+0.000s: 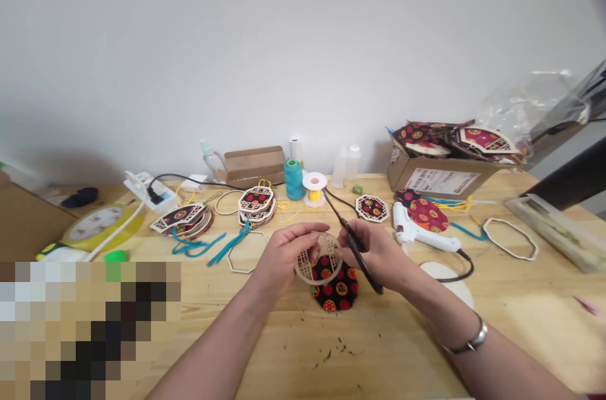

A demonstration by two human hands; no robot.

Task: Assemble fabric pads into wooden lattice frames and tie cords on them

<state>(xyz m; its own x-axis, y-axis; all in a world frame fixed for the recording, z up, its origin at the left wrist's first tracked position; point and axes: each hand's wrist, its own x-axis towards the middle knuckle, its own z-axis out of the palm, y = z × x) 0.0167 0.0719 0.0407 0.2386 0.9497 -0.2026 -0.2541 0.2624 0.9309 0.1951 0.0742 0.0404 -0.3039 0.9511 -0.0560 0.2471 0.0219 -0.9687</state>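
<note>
My left hand is closed on a round wooden lattice frame backed with black fabric printed with red and yellow circles, held just above the wooden table. Gripped in my right hand is a pair of black scissors, blades pointing up and away toward the spools. The scissors sit close to the right edge of the frame. A metal bracelet is on my right wrist.
Behind lie stacks of finished fabric lattice pieces, a teal thread cone, a yellow spool, a white glue gun, empty wooden rings, a cardboard box of pieces, and a power strip. Fabric snippets litter the near table.
</note>
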